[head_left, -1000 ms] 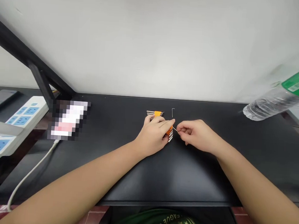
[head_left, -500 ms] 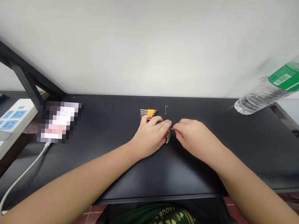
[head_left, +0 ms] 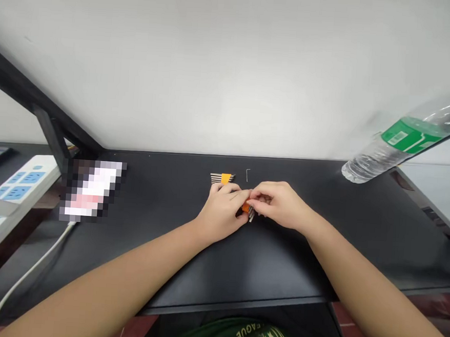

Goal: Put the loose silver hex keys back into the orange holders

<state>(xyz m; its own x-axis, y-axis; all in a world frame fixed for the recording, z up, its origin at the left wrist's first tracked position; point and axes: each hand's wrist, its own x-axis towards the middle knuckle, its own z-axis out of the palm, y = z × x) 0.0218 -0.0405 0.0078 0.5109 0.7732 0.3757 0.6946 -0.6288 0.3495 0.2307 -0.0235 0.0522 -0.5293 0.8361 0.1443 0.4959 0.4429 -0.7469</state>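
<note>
My left hand [head_left: 220, 215] is closed around an orange hex key holder [head_left: 246, 208], and several metal key ends poke out at its right side. My right hand [head_left: 281, 203] pinches at the top right of this holder, its fingertips touching it. The thin hex key at those fingertips is hidden now. Just beyond my left fingers lies another hex key set with a yellow-orange holder [head_left: 226, 178], partly covered by them. A small loose L-shaped hex key [head_left: 247, 175] rests on the black table behind my hands.
A clear plastic bottle with a green label [head_left: 408, 136] stands at the back right of the black table [head_left: 264, 274]. To the left lie a blurred-out phone [head_left: 92, 187] with a white cable [head_left: 34, 273] and a white power strip [head_left: 22, 195]. A white wall rises behind.
My right hand has moved left, from just beside the orange holder to touching it, and the thin key at its fingertips has gone out of sight. My left hand keeps its hold. The view has tilted slightly.
</note>
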